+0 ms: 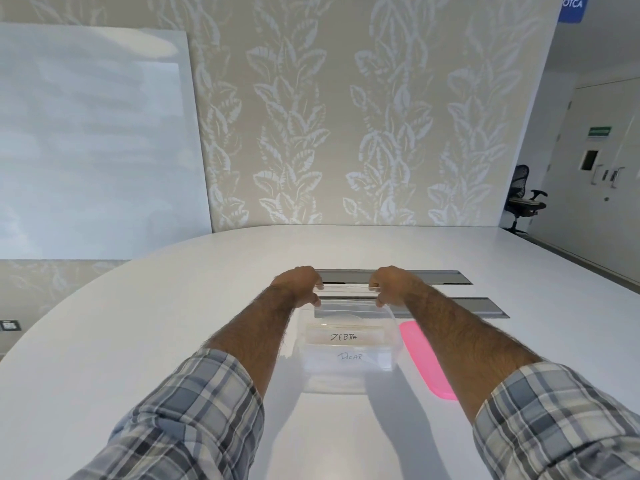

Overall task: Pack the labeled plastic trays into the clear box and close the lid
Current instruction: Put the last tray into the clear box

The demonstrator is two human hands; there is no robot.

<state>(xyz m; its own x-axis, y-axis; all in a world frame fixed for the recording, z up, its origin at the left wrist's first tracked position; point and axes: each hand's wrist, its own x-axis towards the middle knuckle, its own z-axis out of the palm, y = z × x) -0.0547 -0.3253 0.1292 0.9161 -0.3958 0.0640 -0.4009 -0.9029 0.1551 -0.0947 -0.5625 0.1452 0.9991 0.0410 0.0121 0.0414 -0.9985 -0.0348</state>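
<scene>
- Clear box [346,384] open on the white table [166,323], dead ahead, between both forearms.
- Inside: clear trays with handwritten labels. ZEBRA tray [343,337] sits further back; PEAR tray [350,357] nearer the front wall, first letter hard to read.
- Third tray [346,301], clear, raised over the far end of the box, long side running left to right. No label readable on it.
- Left hand [300,284] gripping the left end of the third tray: fingers curled over the top edge, thumb underneath.
- Right hand [389,284] gripping the right end, same way.
- Pink lid [420,358] off the box, flat on the table just to its right, partly hidden under the right forearm.
- Two grey slot covers set into the table beyond the box: far one [415,276] behind the hands, near one [457,306] just behind the third tray.
- Plaid sleeves [194,410] pushed up both forearms.
- Whiteboard [93,143] against the leaf-pattern wall, far left.
- Black office chair [523,197] far right, by white doors.
</scene>
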